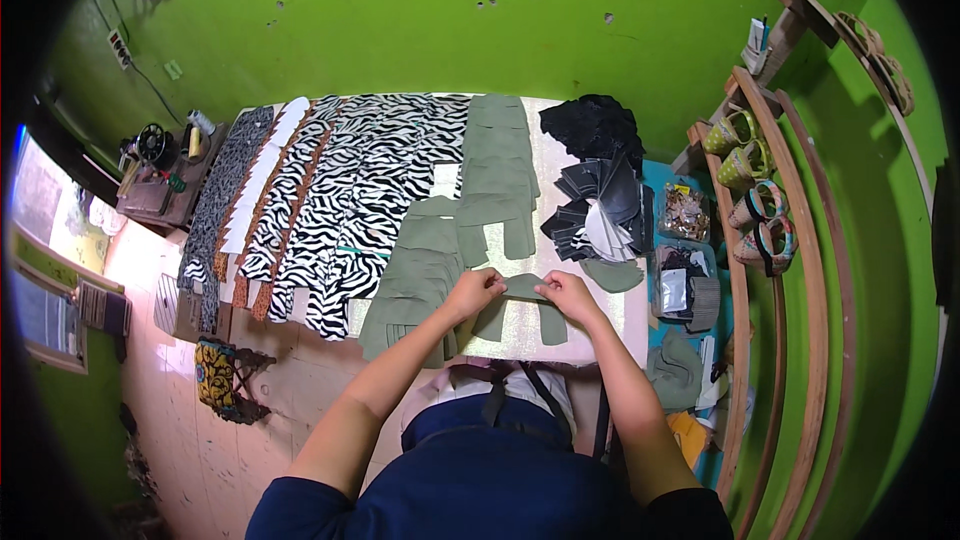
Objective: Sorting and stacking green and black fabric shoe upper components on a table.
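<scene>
Where the two hands meet, just below the middle of the frame, a green cut piece [522, 302] lies flat on the pale tabletop [590, 330], its arched top held at both ends and its two legs pointing down toward the person. Held this way, by judgement, the piece stays spread and square to the person, so it can be handled like the others. The left hand [474, 292] is closed in a pinch on the piece's upper left edge, fingers curled under. The right hand [565, 293] pinches the upper right edge the same way, thumb on top; neither hand is spread.

Left of the hands, a stack of green pieces [415, 275] lies fanned in overlapping steps, and a second green row [497, 175] runs up the centre, likely so each shape can be lifted singly. Zebra-print pieces [365, 195] fill the centre left in the same shingled rows, next to white and brown strips [258, 190]. Black pieces [600, 190] are heaped at upper right, beside clear boxes of small parts [685, 250]. Finished sandals [755, 205] sit on curved wooden racks [810, 270] at the right.
</scene>
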`<state>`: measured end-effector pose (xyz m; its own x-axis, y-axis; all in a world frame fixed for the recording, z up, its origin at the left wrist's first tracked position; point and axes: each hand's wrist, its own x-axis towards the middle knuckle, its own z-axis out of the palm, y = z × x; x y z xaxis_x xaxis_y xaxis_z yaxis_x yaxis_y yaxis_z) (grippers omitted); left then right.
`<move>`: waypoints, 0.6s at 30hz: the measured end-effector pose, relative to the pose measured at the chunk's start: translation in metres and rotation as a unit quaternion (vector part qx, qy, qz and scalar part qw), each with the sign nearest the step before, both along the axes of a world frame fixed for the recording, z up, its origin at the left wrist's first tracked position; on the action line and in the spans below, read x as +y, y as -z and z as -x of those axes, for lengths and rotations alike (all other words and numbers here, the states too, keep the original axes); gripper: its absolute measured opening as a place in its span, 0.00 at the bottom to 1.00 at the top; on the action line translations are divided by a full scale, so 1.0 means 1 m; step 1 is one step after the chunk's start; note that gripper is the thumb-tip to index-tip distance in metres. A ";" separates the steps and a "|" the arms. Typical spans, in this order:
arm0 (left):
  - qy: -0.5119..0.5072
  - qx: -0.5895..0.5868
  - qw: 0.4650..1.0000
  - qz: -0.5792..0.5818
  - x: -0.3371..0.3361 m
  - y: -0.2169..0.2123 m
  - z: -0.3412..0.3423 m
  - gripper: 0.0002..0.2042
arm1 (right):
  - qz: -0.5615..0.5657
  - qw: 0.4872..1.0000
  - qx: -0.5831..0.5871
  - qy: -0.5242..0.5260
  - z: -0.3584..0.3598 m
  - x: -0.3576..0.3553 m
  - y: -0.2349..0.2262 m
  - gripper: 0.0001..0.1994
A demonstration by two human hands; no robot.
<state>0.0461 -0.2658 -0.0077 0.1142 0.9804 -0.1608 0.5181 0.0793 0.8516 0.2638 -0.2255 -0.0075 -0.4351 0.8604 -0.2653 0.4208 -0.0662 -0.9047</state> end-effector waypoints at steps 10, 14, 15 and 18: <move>0.014 0.130 0.991 -0.025 -0.004 0.005 -0.003 0.11 | -0.192 0.961 -0.200 -0.015 0.009 -0.005 0.011 0.16; 0.004 0.141 0.990 -0.013 -0.004 0.012 -0.002 0.11 | -0.161 0.959 -0.228 -0.043 0.013 -0.005 0.010 0.17; 0.003 0.141 0.990 -0.008 -0.003 0.012 -0.003 0.11 | -0.171 0.958 -0.227 -0.043 0.014 -0.005 0.011 0.17; 0.007 0.140 0.990 -0.004 -0.002 0.012 -0.003 0.11 | -0.175 0.956 -0.233 -0.046 0.013 -0.005 0.011 0.17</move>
